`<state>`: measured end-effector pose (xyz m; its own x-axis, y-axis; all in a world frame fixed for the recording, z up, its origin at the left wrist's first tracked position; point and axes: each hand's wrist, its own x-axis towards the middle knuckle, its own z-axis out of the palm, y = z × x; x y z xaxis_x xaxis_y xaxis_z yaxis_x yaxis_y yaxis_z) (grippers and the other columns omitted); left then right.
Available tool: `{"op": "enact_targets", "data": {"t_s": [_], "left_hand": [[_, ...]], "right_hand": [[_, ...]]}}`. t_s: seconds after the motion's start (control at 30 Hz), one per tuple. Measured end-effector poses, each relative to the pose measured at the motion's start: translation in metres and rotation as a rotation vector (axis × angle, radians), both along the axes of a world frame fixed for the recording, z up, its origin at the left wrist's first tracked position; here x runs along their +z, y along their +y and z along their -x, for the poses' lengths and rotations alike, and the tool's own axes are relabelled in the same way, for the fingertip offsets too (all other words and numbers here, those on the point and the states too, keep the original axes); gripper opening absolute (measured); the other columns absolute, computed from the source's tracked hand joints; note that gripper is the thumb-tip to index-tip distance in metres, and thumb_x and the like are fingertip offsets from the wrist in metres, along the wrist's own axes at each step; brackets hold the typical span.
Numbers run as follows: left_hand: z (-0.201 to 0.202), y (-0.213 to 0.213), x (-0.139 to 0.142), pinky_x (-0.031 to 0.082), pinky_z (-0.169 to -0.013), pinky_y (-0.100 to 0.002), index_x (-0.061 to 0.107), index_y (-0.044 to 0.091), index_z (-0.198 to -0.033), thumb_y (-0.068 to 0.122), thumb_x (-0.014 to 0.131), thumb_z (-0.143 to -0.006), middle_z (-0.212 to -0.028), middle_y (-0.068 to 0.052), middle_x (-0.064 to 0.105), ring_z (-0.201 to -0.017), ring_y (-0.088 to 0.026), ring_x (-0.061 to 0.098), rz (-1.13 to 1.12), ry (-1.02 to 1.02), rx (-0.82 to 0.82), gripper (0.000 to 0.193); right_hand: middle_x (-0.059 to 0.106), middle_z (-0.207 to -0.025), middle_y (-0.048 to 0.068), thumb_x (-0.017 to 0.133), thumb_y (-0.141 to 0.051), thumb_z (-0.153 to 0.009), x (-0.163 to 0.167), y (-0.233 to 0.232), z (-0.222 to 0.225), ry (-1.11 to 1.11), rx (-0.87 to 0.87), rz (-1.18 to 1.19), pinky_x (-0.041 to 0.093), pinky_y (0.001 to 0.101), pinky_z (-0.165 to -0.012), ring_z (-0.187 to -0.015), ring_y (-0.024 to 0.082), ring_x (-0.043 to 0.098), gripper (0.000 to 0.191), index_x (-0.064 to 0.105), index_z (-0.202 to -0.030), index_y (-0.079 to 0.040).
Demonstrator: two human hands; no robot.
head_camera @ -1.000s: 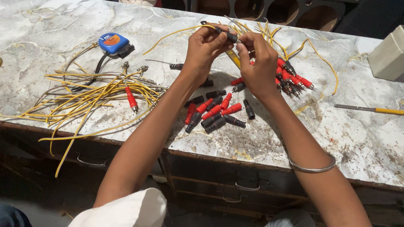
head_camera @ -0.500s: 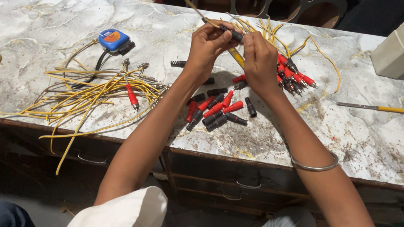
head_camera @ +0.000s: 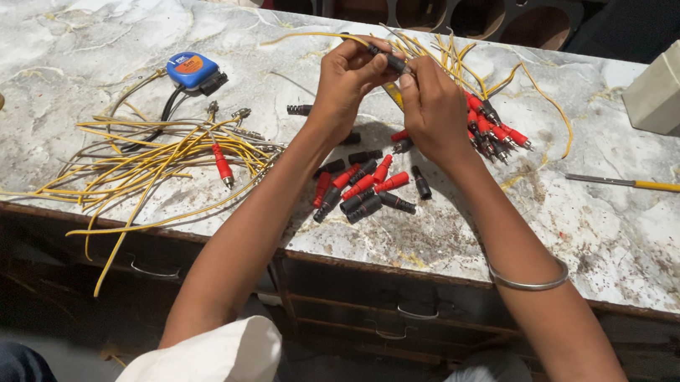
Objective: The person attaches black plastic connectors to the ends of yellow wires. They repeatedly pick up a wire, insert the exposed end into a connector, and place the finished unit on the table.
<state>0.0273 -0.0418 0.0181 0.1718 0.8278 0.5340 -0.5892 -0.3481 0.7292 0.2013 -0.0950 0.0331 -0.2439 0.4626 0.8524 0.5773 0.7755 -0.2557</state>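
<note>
Above the middle of the marble table (head_camera: 77, 45), the left hand (head_camera: 343, 78) and the right hand (head_camera: 433, 108) meet fingertip to fingertip, each pinching an end of a small black plug (head_camera: 392, 60) fitted on a yellow wire (head_camera: 314, 37); the wire trails off toward ten o'clock from the hands, and the plug sits at about twelve o'clock from the knuckles, lifted off the table. It looks light and hard-shelled, a smooth little barrel that could slip or roll between fingertips, so a firm pinch across its body, with the other hand gripping close to where the wire enters, seems the safest hold; pulling on the thin wire itself would likely bend it or strain the joint. The wire appears springy rather than limp, keeping its curve in the air. At three o'clock from the hands lies a bunch of yellow wires with red and black plugs (head_camera: 493, 131) already on them. At six o'clock lies a loose pile of red and black plug sleeves (head_camera: 361, 186), small enough to scatter if nudged. At nine o'clock spreads a tangle of bare yellow wires (head_camera: 141, 162), with a blue tape measure (head_camera: 191, 69) beyond it. A screwdriver (head_camera: 640, 184) and a beige box (head_camera: 675, 87) lie farther off to the right.
</note>
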Motion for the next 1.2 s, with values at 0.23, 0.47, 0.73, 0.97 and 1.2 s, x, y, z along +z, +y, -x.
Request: {"op": "enact_targets", "data": {"t_s": [0.23, 0.47, 0.73, 0.97, 1.2], "left_hand": [[-0.003, 0.003, -0.003, 0.063, -0.09, -0.035, 0.066, 0.001, -0.109, 0.002, 0.071, -0.098, -0.106, -0.013, 0.076, -0.099, -0.02, 0.074, 0.014, 0.025, 0.007, 0.013], [-0.001, 0.003, -0.002, 0.063, -0.091, -0.036, 0.066, 0.001, -0.107, -0.001, 0.068, -0.097, -0.104, -0.013, 0.076, -0.098, -0.02, 0.075, -0.01, -0.011, -0.011, 0.011], [-0.003, 0.001, -0.002, 0.063, -0.088, -0.035, 0.066, 0.0, -0.108, 0.0, 0.068, -0.097, -0.103, -0.013, 0.076, -0.095, -0.02, 0.074, 0.007, 0.042, 0.035, 0.011], [0.0, 0.002, 0.0, 0.063, -0.09, -0.035, 0.066, 0.0, -0.108, 0.001, 0.067, -0.097, -0.103, -0.013, 0.077, -0.097, -0.02, 0.075, -0.002, 0.009, 0.025, 0.01], [-0.001, 0.004, -0.004, 0.062, -0.09, -0.035, 0.065, 0.001, -0.107, -0.001, 0.068, -0.097, -0.101, -0.012, 0.075, -0.095, -0.018, 0.073, -0.029, 0.043, 0.03, 0.01]], "right_hand": [[0.056, -0.071, 0.02, 0.049, -0.021, -0.11, -0.011, 0.019, 0.004, 0.19, -0.016, 0.427, 0.043, 0.0463, -0.065, -0.066, 0.035, 0.059, 0.028, 0.054, -0.091, -0.001], [0.063, -0.086, 0.02, 0.05, -0.016, -0.109, -0.006, 0.001, 0.001, -0.063, -0.108, -0.031, 0.044, 0.0486, -0.064, -0.074, 0.039, 0.062, 0.017, 0.055, -0.105, 0.0], [0.058, -0.07, 0.017, 0.049, -0.017, -0.108, -0.004, 0.011, 0.009, 0.189, -0.04, 0.379, 0.045, 0.0475, -0.065, -0.064, 0.035, 0.061, 0.024, 0.056, -0.091, -0.002], [0.06, -0.082, 0.018, 0.051, -0.015, -0.109, 0.0, -0.003, 0.003, -0.065, -0.07, -0.035, 0.043, 0.0453, -0.062, -0.07, 0.034, 0.06, 0.018, 0.055, -0.103, 0.001], [0.053, -0.068, 0.019, 0.046, -0.019, -0.108, -0.007, 0.015, 0.011, 0.298, 0.084, 0.532, 0.043, 0.0475, -0.061, -0.064, 0.037, 0.054, 0.031, 0.054, -0.085, 0.001]]}}
